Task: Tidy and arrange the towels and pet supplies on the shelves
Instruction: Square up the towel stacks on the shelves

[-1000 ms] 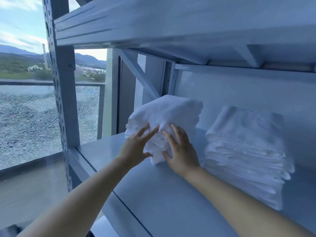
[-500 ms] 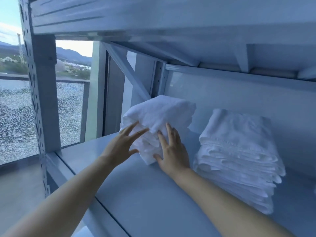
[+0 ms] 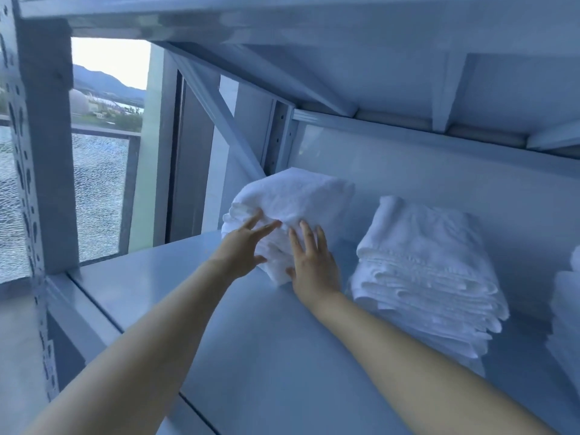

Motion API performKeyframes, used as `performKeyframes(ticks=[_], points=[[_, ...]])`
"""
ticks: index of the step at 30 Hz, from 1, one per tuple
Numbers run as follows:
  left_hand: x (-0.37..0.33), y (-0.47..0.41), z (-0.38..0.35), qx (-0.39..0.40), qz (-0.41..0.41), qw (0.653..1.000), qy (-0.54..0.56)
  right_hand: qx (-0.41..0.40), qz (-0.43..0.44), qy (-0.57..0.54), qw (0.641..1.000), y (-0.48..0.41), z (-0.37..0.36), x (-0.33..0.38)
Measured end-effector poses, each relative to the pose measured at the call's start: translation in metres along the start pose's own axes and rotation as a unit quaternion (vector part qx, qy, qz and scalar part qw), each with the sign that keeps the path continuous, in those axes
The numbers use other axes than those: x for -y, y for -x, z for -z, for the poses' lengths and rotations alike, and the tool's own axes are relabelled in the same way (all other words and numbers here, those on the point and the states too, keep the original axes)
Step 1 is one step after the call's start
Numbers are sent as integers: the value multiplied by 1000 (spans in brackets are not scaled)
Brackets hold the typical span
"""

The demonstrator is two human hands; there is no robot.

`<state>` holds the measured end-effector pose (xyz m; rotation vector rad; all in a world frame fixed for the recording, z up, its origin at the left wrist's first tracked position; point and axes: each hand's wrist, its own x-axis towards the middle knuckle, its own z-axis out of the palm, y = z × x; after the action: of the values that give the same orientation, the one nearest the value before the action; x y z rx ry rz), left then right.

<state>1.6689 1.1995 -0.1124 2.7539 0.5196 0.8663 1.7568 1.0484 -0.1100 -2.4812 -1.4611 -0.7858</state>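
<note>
Towels (image 3: 420,246), white and folded, stand in stacks along the back of a grey metal shelf (image 3: 150,296), under the upper shelf (image 3: 345,58). At the far left a perforated upright post (image 3: 40,152) carries the shelf's front corner, and behind it a window (image 3: 100,189) with cracked lower glass shows hills outside. A diagonal brace (image 3: 219,117) runs down the end of the frame toward the back corner. The person's left hand (image 3: 241,249) reaches in over the shelf's front edge, its fingers straight and a little apart, their tips touching the front folds of the leftmost stack (image 3: 298,196). This stack sits near the shelf's left end, close to the back wall, with a rounded, slightly uneven top. The right hand (image 3: 314,265) lies flat against the same stack's front right corner, fingers straight and spread, the thumb low beside the bottom fold; neither hand curls round the cloth. Just beside it to the right, apart from the first, stands the middle stack (image 3: 433,293), with many thin folded layers facing forward. At the right border a third stack (image 3: 568,309) is only partly in view.
</note>
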Motion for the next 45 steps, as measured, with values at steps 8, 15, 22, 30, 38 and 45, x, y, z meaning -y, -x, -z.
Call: performKeyframes(ticks=[8, 15, 22, 30, 38, 45], points=[[-7, 6, -20, -72, -16, 997, 13, -1, -23, 8, 1000, 2, -4, -2], [-3, 10, -23, -72, -49, 996, -17, 8, 6, 1, 1000, 11, -15, -3], [-4, -8, -28, 9, -33, 999, 9, 50, -17, -10, 999, 2, -15, -5], [-15, -42, -37, 109, -15, 994, -18, 151, -90, -7, 984, -15, -1, -15], [-5, -17, -38, 31, -12, 999, 5, 160, -130, -49, 977, -22, 2, 2], [5, -10, -35, 100, 13, 995, 5, 136, -140, -101, 975, -19, -10, 9]])
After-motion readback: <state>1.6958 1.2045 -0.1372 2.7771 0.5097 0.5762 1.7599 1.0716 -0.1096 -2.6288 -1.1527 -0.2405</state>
